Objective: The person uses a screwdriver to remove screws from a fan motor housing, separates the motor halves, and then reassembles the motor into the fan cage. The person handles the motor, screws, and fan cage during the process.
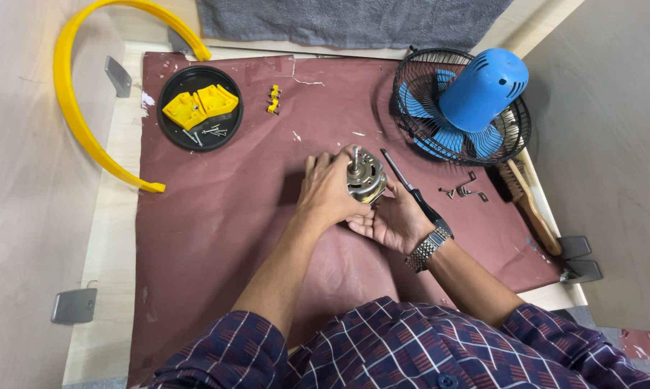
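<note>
A small metal motor (366, 176), silvery with coppery windings and an upright shaft, is gripped by the closed left hand (326, 191) and cradled in the half-open right hand (393, 220).

Metal fan motor (366, 177), shaft upward

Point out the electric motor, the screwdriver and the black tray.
electric motor (366, 180), head view, on its metal housing.
screwdriver (397, 169), head view, on its bare shaft.
black tray (233, 124), head view, on its right rim.
</note>
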